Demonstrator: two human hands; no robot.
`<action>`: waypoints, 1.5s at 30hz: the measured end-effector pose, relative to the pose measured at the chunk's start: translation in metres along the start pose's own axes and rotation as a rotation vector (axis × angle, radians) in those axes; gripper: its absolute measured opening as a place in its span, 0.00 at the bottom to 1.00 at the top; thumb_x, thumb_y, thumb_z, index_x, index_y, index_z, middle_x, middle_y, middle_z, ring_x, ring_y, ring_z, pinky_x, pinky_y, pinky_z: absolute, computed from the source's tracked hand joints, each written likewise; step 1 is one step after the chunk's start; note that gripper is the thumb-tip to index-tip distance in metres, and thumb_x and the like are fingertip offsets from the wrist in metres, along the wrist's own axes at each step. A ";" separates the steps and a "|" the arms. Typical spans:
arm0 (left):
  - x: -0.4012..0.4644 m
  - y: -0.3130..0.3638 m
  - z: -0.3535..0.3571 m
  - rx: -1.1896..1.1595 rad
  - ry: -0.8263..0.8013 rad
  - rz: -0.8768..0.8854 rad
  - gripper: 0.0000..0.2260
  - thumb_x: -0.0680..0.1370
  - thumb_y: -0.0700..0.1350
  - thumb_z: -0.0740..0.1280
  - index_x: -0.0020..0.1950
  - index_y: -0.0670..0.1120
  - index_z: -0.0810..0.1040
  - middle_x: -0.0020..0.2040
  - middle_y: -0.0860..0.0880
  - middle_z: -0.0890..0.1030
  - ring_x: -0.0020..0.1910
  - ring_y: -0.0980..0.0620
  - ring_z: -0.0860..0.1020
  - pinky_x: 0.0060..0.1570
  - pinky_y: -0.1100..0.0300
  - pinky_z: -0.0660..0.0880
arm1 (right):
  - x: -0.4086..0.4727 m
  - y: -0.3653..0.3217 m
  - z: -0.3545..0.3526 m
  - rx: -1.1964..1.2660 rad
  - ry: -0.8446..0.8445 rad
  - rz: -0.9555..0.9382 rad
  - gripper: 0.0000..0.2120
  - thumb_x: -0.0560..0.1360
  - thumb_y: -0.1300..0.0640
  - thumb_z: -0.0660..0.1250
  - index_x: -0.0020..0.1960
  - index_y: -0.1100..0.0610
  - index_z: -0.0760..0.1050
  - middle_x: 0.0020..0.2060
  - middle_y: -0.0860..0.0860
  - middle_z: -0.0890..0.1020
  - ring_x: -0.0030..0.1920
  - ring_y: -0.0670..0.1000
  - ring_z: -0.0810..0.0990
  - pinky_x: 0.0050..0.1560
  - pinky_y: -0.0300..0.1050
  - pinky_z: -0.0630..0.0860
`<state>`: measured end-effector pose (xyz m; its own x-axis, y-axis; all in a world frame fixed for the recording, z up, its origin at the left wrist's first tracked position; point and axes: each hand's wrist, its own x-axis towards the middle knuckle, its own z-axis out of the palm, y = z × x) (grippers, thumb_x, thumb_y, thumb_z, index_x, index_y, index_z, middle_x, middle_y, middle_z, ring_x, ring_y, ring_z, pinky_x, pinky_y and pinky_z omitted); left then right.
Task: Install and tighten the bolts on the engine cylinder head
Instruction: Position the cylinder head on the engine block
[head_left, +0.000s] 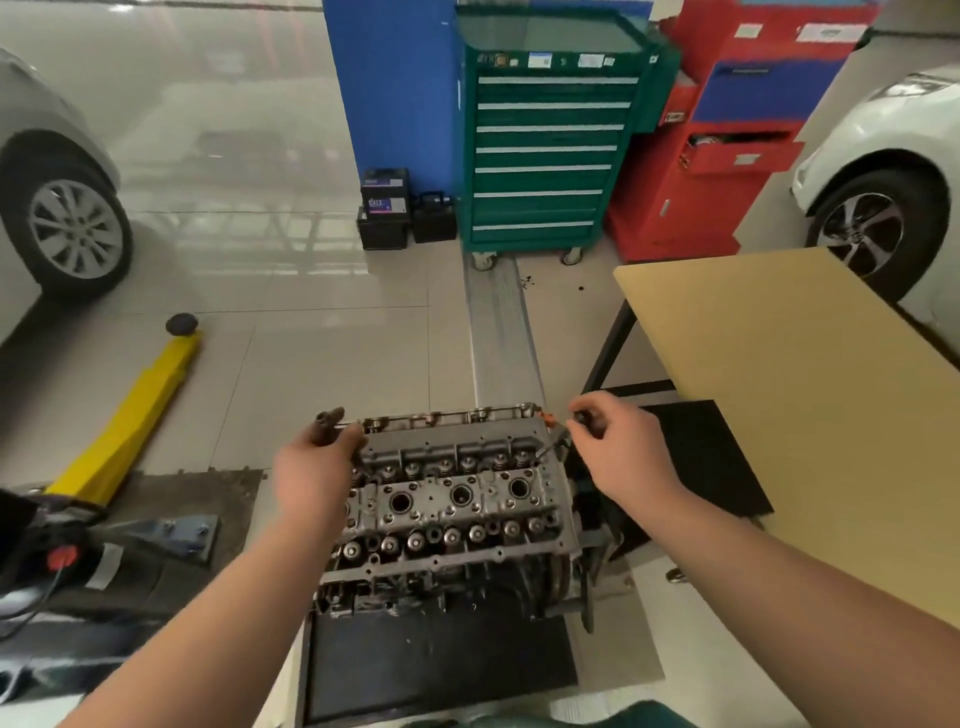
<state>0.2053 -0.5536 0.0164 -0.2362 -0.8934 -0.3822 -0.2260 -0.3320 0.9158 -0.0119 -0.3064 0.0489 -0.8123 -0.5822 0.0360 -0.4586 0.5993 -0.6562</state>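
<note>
You are leaning over the engine cylinder head (447, 499), which is sitting on a dark stand on the floor directly below you, between your two forearms. Your left hand (317, 467) is reaching to the far-left corner of the head, and its grip is curling round a cluster of dark bolts (328, 423) whose ends are sticking up and away from your knuckles, just past the head's left edge. Your right hand (618, 452) is hovering at the far-right corner, and its grip is pinching a small dark part (582, 417) between thumb and fingertips; whether that is one more bolt or a tool tip is not something the view is letting you tell. That pinched piece is lying just beyond and above the corner of the head, close to a thin metal rod (551, 448) slanting down onto the casting. The row of round bores is running across the middle of the head, nearer to you than either grip. A tan counter (779, 364) is standing to your right, a yellow floor jack (135, 410) is lying to your left, and a green tool cabinet (545, 150) is standing well ahead between a blue panel and a red cabinet.
</note>
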 end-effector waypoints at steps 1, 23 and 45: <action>0.007 -0.003 -0.007 -0.002 0.040 0.009 0.13 0.79 0.45 0.76 0.63 0.53 0.83 0.44 0.52 0.89 0.44 0.53 0.88 0.42 0.57 0.84 | 0.001 0.005 0.007 -0.034 -0.021 -0.026 0.10 0.79 0.55 0.72 0.59 0.45 0.81 0.45 0.36 0.78 0.47 0.40 0.80 0.51 0.38 0.79; 0.046 -0.030 -0.070 0.175 -0.009 0.162 0.12 0.78 0.46 0.78 0.55 0.62 0.85 0.50 0.56 0.86 0.50 0.60 0.84 0.55 0.61 0.79 | 0.001 0.041 0.067 -0.305 -0.186 -0.139 0.17 0.83 0.52 0.67 0.71 0.53 0.78 0.64 0.49 0.82 0.67 0.52 0.76 0.66 0.49 0.73; 0.065 -0.023 -0.088 0.811 -0.160 0.583 0.11 0.77 0.41 0.78 0.59 0.46 0.88 0.48 0.52 0.85 0.44 0.55 0.81 0.52 0.66 0.76 | 0.025 0.037 0.093 -0.133 -0.166 0.259 0.12 0.78 0.51 0.74 0.60 0.50 0.86 0.61 0.52 0.83 0.61 0.55 0.79 0.61 0.50 0.75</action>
<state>0.2781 -0.6302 -0.0190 -0.6252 -0.7798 0.0317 -0.5951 0.5026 0.6272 -0.0158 -0.3493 -0.0446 -0.8430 -0.4765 -0.2495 -0.2966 0.7988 -0.5234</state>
